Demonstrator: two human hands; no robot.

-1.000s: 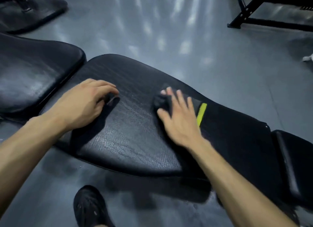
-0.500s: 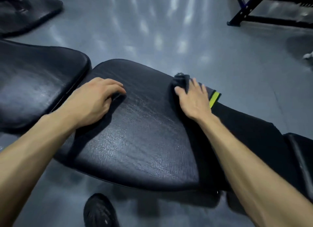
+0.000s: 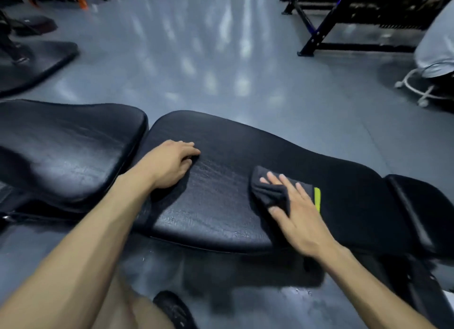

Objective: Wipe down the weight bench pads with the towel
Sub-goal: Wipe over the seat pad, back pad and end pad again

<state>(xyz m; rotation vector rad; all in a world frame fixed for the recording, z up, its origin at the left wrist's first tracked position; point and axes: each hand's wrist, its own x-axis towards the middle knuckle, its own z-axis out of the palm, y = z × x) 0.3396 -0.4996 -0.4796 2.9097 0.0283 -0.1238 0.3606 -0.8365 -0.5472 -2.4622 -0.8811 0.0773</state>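
Pressing flat, your right hand (image 3: 298,212) pins the black towel (image 3: 271,193) on the long bench pad (image 3: 221,181), fingers spread, not gripping. Your left hand (image 3: 169,165) rests loosely curled, empty, at 9 o'clock. Risk: the towel bunches or slips off the near edge at 6 o'clock. Open pad lies toward 12.

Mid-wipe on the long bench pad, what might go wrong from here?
1. The right hand presses the black towel with a flat palm, not a grip; the bunched cloth may slip out.
2. The left hand leans on the bench pad, so that patch may be skipped.
3. The neighbouring pad looks untouched.
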